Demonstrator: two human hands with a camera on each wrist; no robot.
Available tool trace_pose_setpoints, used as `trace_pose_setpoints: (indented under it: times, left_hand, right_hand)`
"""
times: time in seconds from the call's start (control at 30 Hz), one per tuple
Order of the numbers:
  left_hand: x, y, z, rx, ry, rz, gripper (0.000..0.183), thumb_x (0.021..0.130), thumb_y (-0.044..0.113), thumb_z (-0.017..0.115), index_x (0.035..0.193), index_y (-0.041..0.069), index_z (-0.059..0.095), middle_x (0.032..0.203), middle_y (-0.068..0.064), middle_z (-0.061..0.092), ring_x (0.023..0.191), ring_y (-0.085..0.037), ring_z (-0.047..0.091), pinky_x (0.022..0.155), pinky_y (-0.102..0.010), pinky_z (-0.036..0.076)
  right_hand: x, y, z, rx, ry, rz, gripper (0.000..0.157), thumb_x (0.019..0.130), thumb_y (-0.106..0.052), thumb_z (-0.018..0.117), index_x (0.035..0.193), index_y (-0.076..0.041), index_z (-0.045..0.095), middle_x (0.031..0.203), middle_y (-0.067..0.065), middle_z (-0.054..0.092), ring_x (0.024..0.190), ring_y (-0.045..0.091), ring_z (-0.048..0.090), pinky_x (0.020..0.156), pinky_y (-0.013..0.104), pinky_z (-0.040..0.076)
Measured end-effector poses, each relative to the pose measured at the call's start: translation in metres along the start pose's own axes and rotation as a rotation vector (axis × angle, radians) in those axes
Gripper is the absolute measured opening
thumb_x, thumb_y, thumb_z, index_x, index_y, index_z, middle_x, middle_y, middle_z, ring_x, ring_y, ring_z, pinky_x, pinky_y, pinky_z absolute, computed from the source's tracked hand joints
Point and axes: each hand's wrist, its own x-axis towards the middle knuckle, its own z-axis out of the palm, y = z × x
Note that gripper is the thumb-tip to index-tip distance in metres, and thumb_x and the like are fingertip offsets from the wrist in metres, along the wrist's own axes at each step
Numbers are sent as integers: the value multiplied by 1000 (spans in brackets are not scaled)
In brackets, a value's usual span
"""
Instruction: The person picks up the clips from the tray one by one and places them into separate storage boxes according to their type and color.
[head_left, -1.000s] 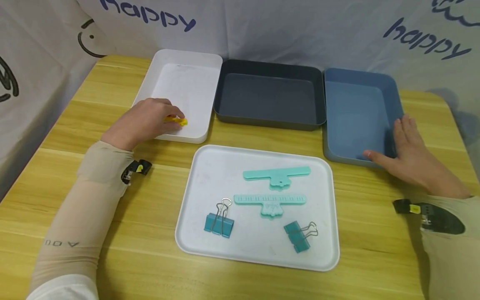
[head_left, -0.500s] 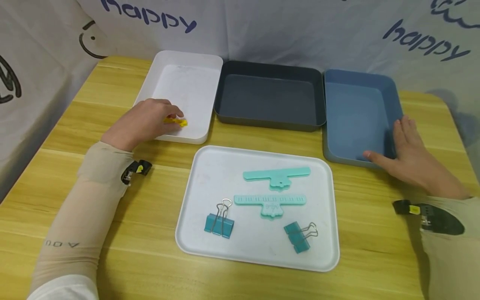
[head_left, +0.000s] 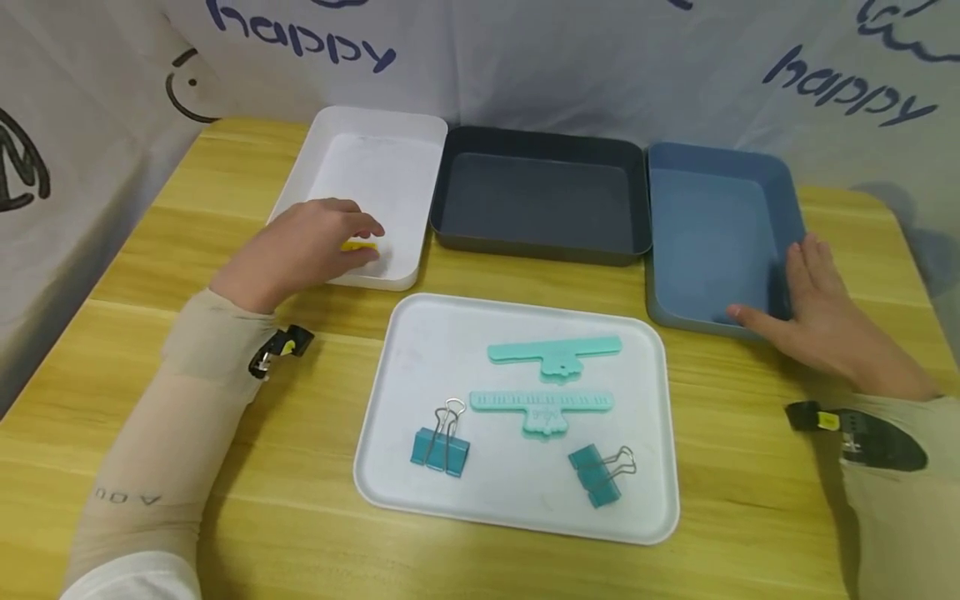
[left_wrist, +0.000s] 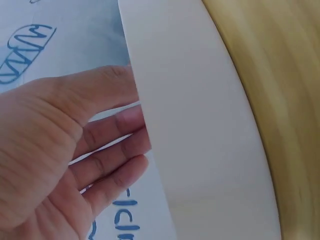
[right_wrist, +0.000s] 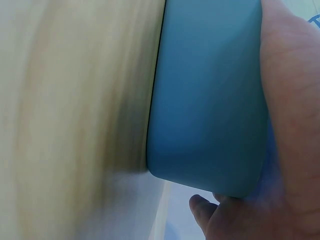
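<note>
My left hand (head_left: 311, 242) reaches over the near edge of the white tray (head_left: 431, 192), thumb and fingers parted. Between them, low in that tray, shows a small yellow object (head_left: 358, 246); the hand covers much of it, so its kind is unclear. In the left wrist view the tray wall (left_wrist: 190, 125) hides the fingertips. My right hand (head_left: 825, 325) rests against the near right corner of the blue tray (head_left: 712, 225), thumb at the front rim and straight fingers along the side. The right wrist view shows the palm beside the tray's blue wall (right_wrist: 210, 100).
A dark grey tray (head_left: 540, 196) stands between the white and blue ones. Nearer lies a flat white tray (head_left: 510, 492) bearing two mint ruler-shaped clips (head_left: 555, 350) and two teal binder clips (head_left: 440, 450). Behind the wooden table (head_left: 300, 433) hangs a printed cloth.
My left hand has shifted slightly right and its fingers have spread from the yellow object, which stays in the white tray. My right hand keeps its place on the blue tray.
</note>
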Motion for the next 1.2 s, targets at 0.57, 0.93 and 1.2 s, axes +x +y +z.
trace_pose_setpoints:
  times: [0.57,0.93,1.2]
  left_hand:
    - [-7,26,20,64,218,209,22,95,20,73,107,2,79,101,-13,78,92,-29,72,86,-44,61]
    - [-21,52,19,64,292,407,17,91,17,77,97,0,80,89,-11,78,78,-23,71,72,-36,61]
    - [-30,72,20,35,210,470,26,91,27,80,103,4,79,93,-8,77,83,-21,70,78,-36,61]
  right_hand:
    - [5,0,3,1,5,0,117,99,-62,52,156,8,-21,163,20,-38,153,45,-32,126,69,-8]
    - [4,1,0,-3,8,8,117,99,-63,52,156,8,-21,163,20,-38,153,45,-33,125,69,-8]
    - [3,2,-1,1,1,12,117,99,-63,52,156,7,-22,163,19,-38,153,45,-34,125,69,-8]
